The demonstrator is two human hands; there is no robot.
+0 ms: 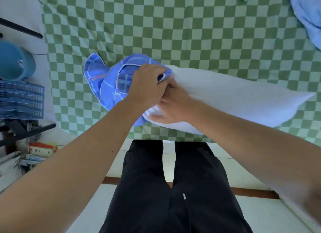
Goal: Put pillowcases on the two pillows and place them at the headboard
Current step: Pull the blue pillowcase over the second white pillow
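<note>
- Centrally, a plump white pillow (234,97) lies across the near part of a bed covered by a green-and-white checked sheet (173,32), its long side running left to right.
- A crumpled blue pillowcase with a light plaid pattern (106,81) is bunched at the pillow's left end, only just over that corner.
- The left hand (147,86) is clenched on the gathered edge of the pillowcase, knuckles up.
- The right hand (172,105) touches the left one and presses on the pillow's left end, fingers tucked toward the pillowcase opening; whether they pinch cloth there I cannot tell.
- At the far right, a pale blue rumpled cloth (305,18) rests on the bed, well apart from the pillow.
- On the left, beside the bed, stand a teal cap (15,60) and, nearer, a blue slatted plastic basket (22,100).
- Black trousers (172,189) show at the near edge, against the bed's side.
</note>
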